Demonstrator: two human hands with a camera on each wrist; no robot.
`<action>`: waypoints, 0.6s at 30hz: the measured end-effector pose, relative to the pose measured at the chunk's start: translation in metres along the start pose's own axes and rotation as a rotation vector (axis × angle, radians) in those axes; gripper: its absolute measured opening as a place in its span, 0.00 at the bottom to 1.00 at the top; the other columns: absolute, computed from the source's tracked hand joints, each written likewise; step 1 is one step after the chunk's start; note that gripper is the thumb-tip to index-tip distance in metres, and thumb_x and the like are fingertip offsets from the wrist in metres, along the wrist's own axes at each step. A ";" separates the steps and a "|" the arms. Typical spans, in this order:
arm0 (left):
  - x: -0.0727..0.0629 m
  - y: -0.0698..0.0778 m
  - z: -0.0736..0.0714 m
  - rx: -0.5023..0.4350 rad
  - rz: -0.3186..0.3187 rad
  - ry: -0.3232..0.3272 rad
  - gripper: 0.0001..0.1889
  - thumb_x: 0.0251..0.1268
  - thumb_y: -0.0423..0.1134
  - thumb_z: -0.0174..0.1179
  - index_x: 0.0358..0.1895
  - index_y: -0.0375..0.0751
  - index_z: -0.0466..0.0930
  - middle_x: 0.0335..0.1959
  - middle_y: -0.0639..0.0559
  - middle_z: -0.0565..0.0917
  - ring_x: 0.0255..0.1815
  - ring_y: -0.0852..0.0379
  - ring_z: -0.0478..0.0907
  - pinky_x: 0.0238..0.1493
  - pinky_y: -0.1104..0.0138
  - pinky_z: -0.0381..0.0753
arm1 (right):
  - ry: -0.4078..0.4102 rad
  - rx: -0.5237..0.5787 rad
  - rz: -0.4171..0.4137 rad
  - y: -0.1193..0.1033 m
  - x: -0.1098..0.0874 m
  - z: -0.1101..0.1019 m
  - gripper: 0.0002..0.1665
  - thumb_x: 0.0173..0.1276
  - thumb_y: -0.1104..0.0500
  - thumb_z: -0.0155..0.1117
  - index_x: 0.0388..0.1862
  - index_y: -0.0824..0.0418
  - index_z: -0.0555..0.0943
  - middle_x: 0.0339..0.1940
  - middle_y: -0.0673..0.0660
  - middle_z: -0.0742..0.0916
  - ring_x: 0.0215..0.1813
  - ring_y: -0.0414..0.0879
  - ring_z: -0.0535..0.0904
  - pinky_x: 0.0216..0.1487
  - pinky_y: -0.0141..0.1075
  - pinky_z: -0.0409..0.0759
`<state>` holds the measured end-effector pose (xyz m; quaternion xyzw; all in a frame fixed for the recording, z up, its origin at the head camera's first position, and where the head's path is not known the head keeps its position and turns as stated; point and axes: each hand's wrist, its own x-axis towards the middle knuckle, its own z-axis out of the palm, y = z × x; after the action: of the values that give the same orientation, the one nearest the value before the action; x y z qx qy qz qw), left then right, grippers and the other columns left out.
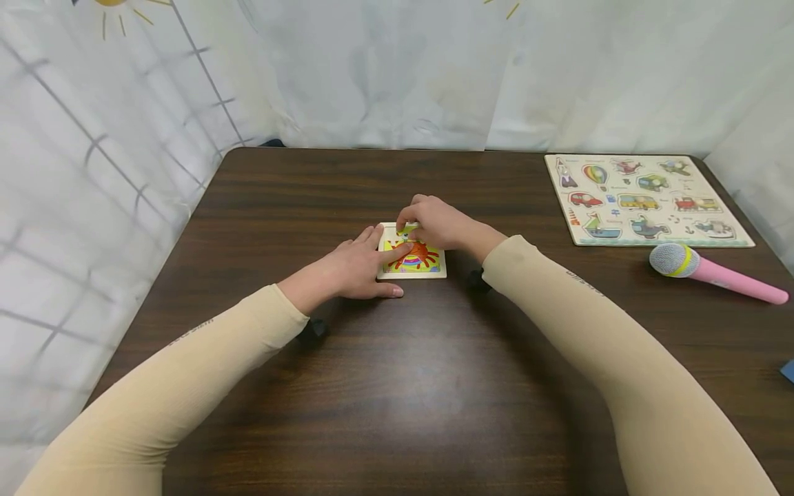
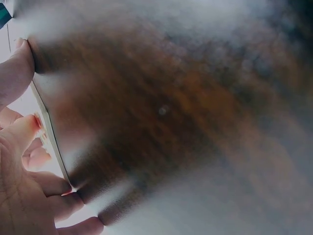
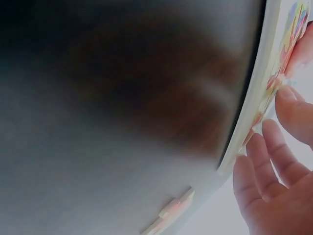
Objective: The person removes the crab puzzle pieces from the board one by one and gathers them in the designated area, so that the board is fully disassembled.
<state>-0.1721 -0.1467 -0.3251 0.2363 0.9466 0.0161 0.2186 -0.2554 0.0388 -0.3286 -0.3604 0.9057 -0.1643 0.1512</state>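
A small square jigsaw puzzle (image 1: 414, 275) in a pale wooden frame, showing a red crab on yellow, lies on the table between both hands. My left hand (image 1: 356, 269) rests at its left side with fingers spread and straight; the index finger presses on the crab, and the thumb lies on the table just below the frame. Over the puzzle's top part, my right hand (image 1: 439, 222) bends its thumb and forefinger round a green and yellow puzzle piece (image 1: 406, 231). The right wrist view shows those fingertips right at the puzzle's surface.
A thin flat piece (image 3: 171, 211) with an uneven outline lies on the table in the right wrist view. At the back right is a large vehicle puzzle board (image 1: 666, 238), with a pink toy microphone (image 1: 732, 277) before it. White curtains (image 1: 397, 76) hang behind the table.
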 end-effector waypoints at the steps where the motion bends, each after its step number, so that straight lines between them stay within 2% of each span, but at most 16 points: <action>1: 0.000 0.000 0.000 -0.001 -0.002 -0.002 0.46 0.67 0.66 0.59 0.83 0.63 0.47 0.83 0.28 0.38 0.85 0.32 0.40 0.75 0.36 0.60 | -0.007 0.000 0.003 0.000 0.000 -0.001 0.14 0.73 0.64 0.65 0.56 0.57 0.85 0.57 0.62 0.80 0.61 0.56 0.76 0.66 0.47 0.76; 9: 0.001 -0.001 0.000 -0.006 -0.004 -0.007 0.46 0.68 0.66 0.59 0.84 0.63 0.46 0.84 0.29 0.38 0.85 0.32 0.39 0.76 0.36 0.59 | -0.075 -0.004 0.026 -0.003 0.004 -0.004 0.15 0.74 0.65 0.63 0.57 0.56 0.82 0.60 0.62 0.78 0.64 0.56 0.72 0.68 0.47 0.73; 18: 0.000 -0.001 0.000 0.007 0.007 0.001 0.46 0.68 0.66 0.59 0.84 0.62 0.47 0.83 0.28 0.39 0.85 0.32 0.40 0.75 0.37 0.60 | -0.074 -0.009 -0.006 -0.004 0.005 -0.004 0.14 0.73 0.67 0.64 0.56 0.59 0.82 0.58 0.62 0.81 0.62 0.56 0.74 0.68 0.47 0.73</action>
<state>-0.1725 -0.1474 -0.3255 0.2404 0.9459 0.0136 0.2173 -0.2585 0.0331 -0.3238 -0.3696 0.8992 -0.1470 0.1824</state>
